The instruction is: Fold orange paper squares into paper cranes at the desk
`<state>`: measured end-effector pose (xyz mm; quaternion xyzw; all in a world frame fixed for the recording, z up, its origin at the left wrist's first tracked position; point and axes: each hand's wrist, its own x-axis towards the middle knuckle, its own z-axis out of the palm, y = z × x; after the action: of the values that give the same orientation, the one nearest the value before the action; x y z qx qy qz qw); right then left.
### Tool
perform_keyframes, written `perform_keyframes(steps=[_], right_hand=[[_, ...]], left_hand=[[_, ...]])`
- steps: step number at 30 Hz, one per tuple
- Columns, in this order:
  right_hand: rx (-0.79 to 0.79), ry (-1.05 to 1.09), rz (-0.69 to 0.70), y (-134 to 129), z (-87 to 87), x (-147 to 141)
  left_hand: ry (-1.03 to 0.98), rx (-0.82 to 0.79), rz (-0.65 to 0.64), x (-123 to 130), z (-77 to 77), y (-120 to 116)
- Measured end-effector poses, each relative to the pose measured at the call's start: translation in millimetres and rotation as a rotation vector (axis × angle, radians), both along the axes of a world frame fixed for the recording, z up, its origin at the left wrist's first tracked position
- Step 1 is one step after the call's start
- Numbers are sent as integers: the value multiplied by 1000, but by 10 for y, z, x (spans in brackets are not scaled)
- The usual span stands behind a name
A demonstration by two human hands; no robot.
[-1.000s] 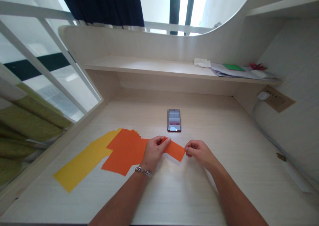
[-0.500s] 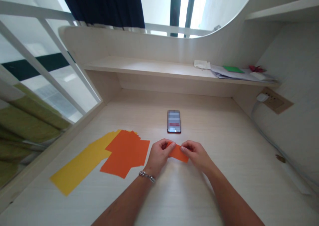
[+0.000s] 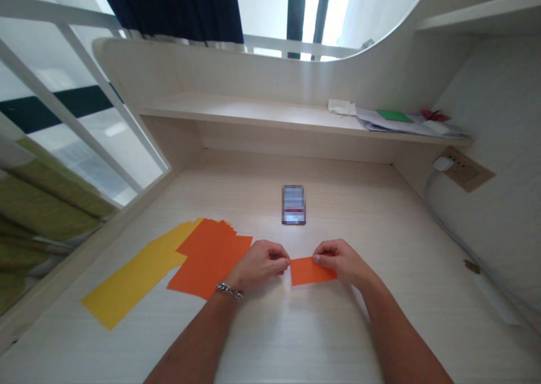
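A small orange paper rectangle (image 3: 305, 272) is between my hands, low over the pale desk. My right hand (image 3: 341, 260) pinches its upper right part between thumb and fingers. At the paper's upper left corner, my left hand (image 3: 262, 263) has its thumb and fingertips pressed together on the corner. A silver chain bracelet circles my left wrist. Left of my left hand lie overlapping orange sheets (image 3: 211, 254), partly on top of yellow sheets (image 3: 135, 279).
Beyond my hands a phone (image 3: 293, 204) lies on the desk (image 3: 262, 175). A shelf (image 3: 236, 112) at the back holds papers (image 3: 376, 122) and a green piece (image 3: 395, 116). On the right wall, a cable (image 3: 439, 217) runs down from a socket (image 3: 467, 170).
My hands have moved apart, the left one leftward and down. More of the small orange paper shows, and it has turned from slanted to nearly level.
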<state>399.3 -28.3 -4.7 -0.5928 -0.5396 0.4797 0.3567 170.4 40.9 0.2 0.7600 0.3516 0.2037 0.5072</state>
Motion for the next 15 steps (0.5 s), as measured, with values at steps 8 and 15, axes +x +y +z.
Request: perform_keyframes(steps=[8,15], right_hand=[[-37,81,-24,9,-50,-43],[-2,310,-188,37,-69,-129]], left_hand=[[-173,-272,74,109,1,-84],[-259,-327,209,232,-64,-128]])
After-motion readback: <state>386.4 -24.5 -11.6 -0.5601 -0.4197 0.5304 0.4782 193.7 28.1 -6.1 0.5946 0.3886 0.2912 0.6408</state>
